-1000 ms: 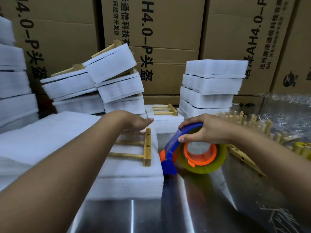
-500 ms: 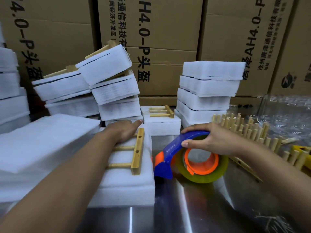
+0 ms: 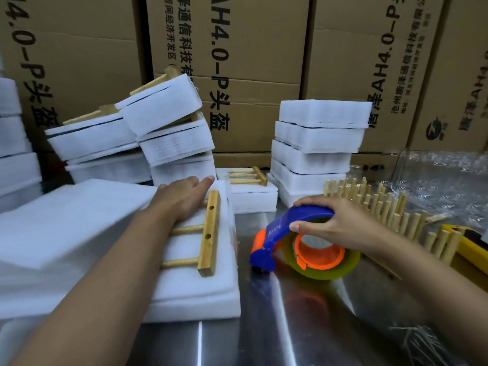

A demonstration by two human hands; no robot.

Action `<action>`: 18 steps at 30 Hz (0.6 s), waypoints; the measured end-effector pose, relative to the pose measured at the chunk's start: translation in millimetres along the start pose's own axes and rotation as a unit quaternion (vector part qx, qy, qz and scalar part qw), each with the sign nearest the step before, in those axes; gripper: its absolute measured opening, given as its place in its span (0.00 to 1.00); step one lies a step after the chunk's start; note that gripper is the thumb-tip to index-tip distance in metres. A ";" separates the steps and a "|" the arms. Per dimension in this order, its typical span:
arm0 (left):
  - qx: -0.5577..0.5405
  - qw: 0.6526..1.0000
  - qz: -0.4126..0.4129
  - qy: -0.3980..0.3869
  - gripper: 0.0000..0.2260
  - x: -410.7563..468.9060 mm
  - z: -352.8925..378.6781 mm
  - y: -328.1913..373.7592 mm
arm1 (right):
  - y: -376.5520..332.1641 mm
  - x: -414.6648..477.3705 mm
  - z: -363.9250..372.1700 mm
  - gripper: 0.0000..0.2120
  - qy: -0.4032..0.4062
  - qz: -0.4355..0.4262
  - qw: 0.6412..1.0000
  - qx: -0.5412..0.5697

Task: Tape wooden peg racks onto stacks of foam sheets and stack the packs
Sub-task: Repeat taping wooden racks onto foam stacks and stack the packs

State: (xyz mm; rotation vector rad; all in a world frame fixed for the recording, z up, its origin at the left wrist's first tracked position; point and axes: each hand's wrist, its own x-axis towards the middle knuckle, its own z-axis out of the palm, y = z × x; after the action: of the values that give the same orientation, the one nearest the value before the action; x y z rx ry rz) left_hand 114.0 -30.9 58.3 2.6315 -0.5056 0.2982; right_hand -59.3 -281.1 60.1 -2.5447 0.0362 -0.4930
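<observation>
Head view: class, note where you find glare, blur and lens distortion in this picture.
In the head view, bright glare streaks run down the metal table, which also mirrors the tape dispenser. The foam slab at the left looks soft and smeared. The cardboard boxes tilt outward toward the frame sides, a wide-angle bend. The light is even and the shadows are weak.
</observation>
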 end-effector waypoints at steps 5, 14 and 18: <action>0.024 0.999 -0.006 -0.022 0.29 8.3 6.5 -6.5 | 23.3 -28.9 1.0 0.30 0.159 0.022 0.984 -0.074; 0.024 0.999 -0.006 -0.047 0.29 16.7 15.2 -11.3 | 53.5 -74.6 21.2 0.27 0.155 -0.123 0.961 -0.191; 0.025 0.999 -0.007 -0.048 0.30 19.0 16.7 -13.9 | 55.2 -80.5 34.1 0.22 0.164 -0.180 0.944 -0.224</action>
State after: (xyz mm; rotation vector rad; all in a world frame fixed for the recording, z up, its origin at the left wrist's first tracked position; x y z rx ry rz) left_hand 138.9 -32.7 43.8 2.7061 -0.5160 0.1822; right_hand -118.2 -300.8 -22.5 -2.8887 -0.2241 -1.1664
